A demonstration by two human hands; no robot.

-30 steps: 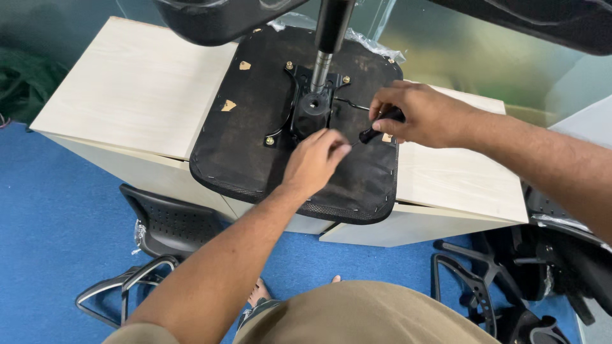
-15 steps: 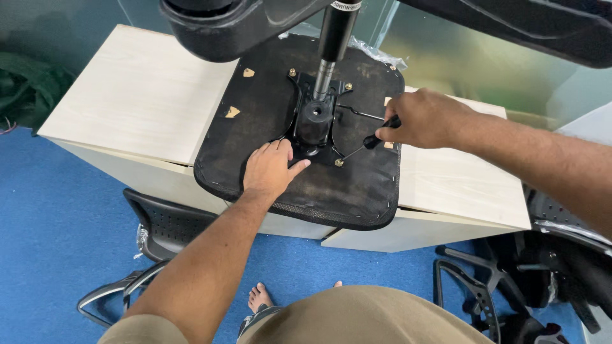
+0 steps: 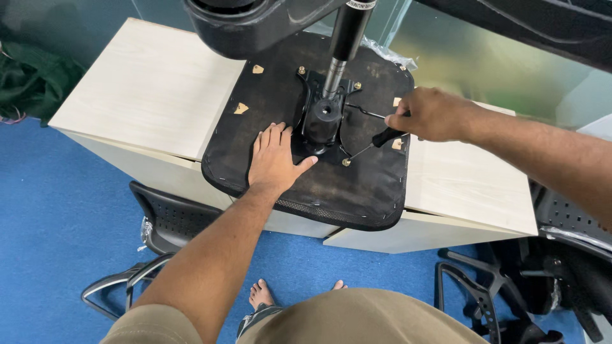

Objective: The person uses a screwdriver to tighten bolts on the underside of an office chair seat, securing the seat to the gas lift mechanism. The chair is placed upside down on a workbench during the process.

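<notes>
An upside-down black chair seat (image 3: 357, 185) lies on a pale wooden cabinet (image 3: 146, 95). A black metal mechanism plate (image 3: 322, 121) with a gas-lift column (image 3: 341, 44) stands at its middle. My left hand (image 3: 274, 159) rests flat and open on the seat, just left of the plate. My right hand (image 3: 430, 113) is closed around a black-handled screwdriver (image 3: 382, 138), whose thin shaft slants down to a bolt (image 3: 345, 162) at the plate's near right corner. The chair's base (image 3: 255, 22) looms overhead.
Clear plastic wrap (image 3: 389, 54) sticks out behind the seat. On the blue carpet (image 3: 44, 223) lie a black chair back with metal armrest frame (image 3: 159, 223) at lower left and more black chair parts (image 3: 510, 286) at lower right. A dark green bundle (image 3: 32, 76) sits far left.
My left hand slid left off the mechanism and now lies flat on the seat. My right hand shifted right with the screwdriver, its tip now at the near right bolt. The view moved closer.
</notes>
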